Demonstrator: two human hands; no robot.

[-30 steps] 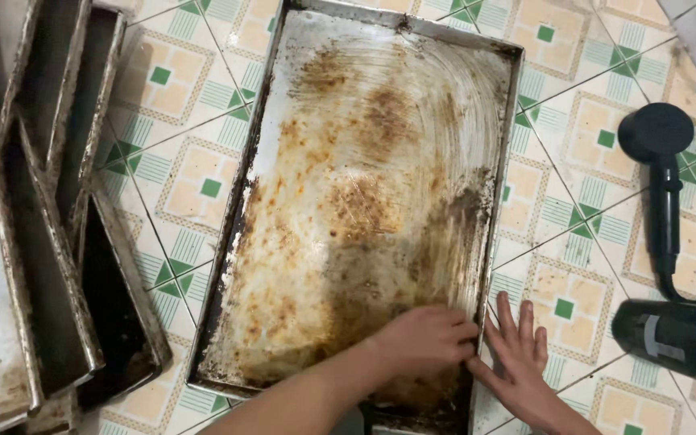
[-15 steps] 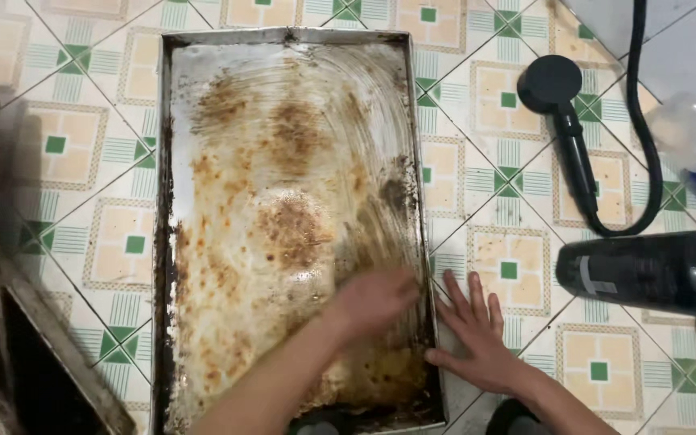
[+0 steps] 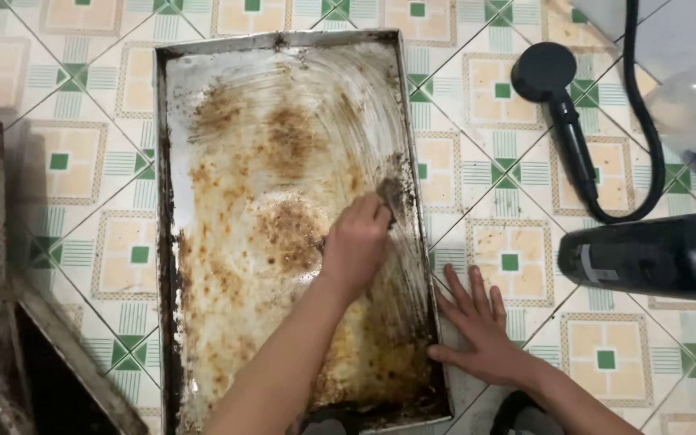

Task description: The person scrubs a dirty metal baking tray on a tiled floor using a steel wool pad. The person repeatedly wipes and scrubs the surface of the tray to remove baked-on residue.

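With your left hand clamped on a dark scouring pad at the large, rust-stained rectangular metal baking tray's 3 o'clock rim, and your right hand, fingers splayed, bracing outside at 4 o'clock, a hard stroke could skid the tray or scrape knuckles.

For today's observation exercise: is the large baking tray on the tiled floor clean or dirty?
Dirty. The baking tray carries brown burnt-on patches and dark crust along its edges, while the left hand presses a dark scrubber onto it.
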